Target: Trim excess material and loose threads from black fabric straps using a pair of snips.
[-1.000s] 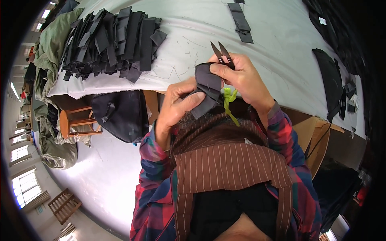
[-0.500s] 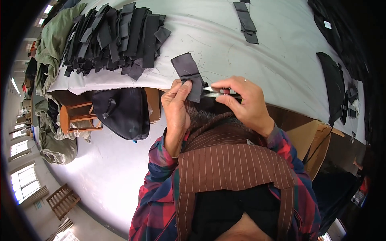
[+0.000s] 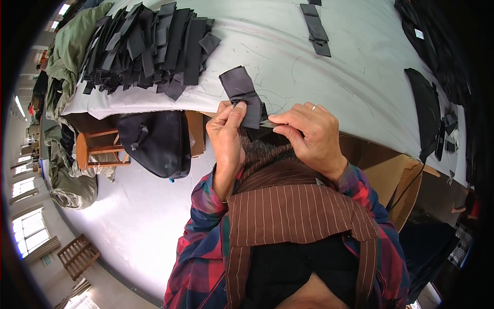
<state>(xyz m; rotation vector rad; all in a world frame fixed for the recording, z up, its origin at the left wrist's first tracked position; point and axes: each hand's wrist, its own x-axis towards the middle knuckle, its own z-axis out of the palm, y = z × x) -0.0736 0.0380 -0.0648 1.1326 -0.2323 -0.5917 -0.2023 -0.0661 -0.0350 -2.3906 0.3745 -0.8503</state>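
Note:
Pinched between the thumb and fingers of my left hand is a folded dark grey fabric strip, held above the near edge of the white-covered table. My right hand is closed around a pair of thread snips. Their pale metal tips meet at the strip's lower right edge, and the rest of the tool is hidden by my fingers. Just left of the strip, on the table, lies a large pile of similar dark strips.
Another dark strip lies far back, with loose threads scattered around. A curved black fabric piece sits at the right. Below the table edge are a black bag, a wooden stool and a cardboard box.
The snips' blades have gone from apart to together at the strip's edge, and my right fingers have closed in. My left hand keeps its hold on the strip almost in place.

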